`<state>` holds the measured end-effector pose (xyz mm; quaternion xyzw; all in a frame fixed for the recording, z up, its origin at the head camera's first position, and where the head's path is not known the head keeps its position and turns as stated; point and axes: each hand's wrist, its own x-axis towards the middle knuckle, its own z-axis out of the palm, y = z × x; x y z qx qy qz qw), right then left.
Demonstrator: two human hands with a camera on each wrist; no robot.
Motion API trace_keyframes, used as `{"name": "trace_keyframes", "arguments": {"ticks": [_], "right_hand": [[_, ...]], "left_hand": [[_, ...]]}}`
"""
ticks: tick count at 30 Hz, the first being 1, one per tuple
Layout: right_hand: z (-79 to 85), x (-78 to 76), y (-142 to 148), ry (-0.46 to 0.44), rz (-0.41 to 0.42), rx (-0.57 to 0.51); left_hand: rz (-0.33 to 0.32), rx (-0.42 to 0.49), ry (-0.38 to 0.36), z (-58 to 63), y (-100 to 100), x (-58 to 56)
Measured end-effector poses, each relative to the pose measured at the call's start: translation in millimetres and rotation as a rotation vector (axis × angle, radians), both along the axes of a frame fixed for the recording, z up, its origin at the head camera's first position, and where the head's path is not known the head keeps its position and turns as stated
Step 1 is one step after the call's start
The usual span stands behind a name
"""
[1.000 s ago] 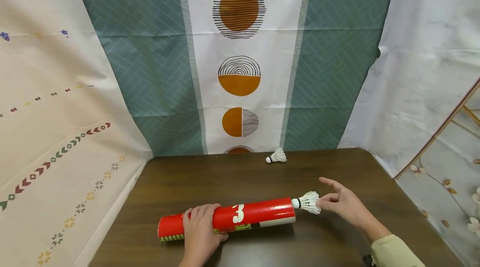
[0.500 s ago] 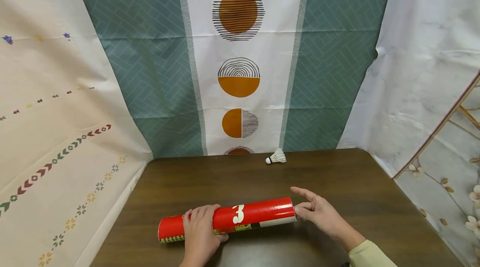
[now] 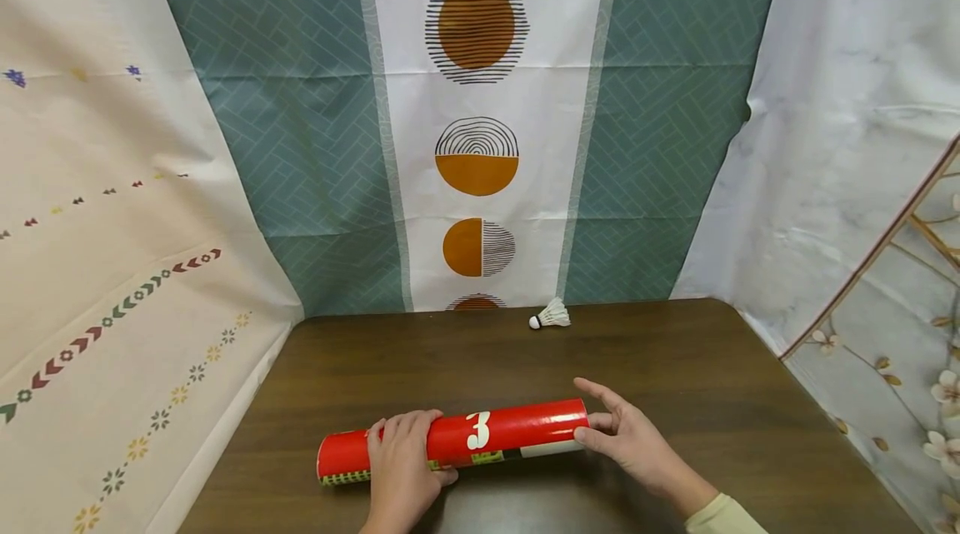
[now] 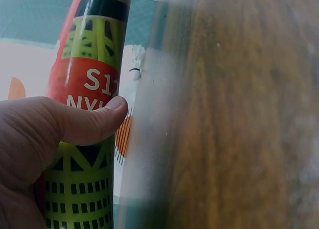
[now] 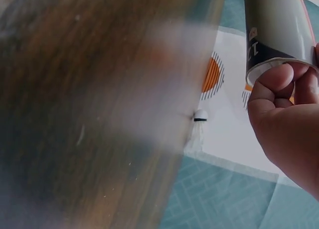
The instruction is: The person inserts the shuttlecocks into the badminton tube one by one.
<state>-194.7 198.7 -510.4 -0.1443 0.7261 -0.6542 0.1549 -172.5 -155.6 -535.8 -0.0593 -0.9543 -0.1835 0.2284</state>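
A red tube [image 3: 517, 427] with a white "3" lies across the table, and its lower side shows a yellow-green printed pattern [image 4: 82, 189]. My left hand [image 3: 401, 459] grips it left of its middle, thumb [image 4: 94, 122] pressed along the printed side. At the right end of the tube is my right hand [image 3: 630, 446], with its fingers at the mouth and its index finger raised in the head view. The thumb [image 5: 276, 78] lies by the rim, apart from the other fingers. Whatever is inside the tube is hidden. A white shuttlecock [image 3: 551, 314] lies near the table's back edge.
The brown wooden table [image 3: 420, 359] reaches back to a green and white patterned cloth [image 3: 330, 184]. More cloth hangs at the left [image 3: 112, 267] and a pale floral cloth [image 3: 862, 267] at the right.
My right hand has moved left, bringing a second shuttlecock to the tube's mouth, where it went out of sight. The thumb has since parted from the fingers. My left hand stays on the tube.
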Motion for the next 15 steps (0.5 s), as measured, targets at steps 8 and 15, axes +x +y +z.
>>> {"name": "trace_keyframes", "arguments": {"ticks": [8,15], "right_hand": [[11.4,-5.7,7,0.039,0.007,0.015],[32.3,-48.5,33,0.079,-0.113,0.066]], "left_hand": [[-0.001,0.011,-0.016,0.1,-2,1.3],[0.003,0.019,-0.020,2.0,-2,1.2]]}}
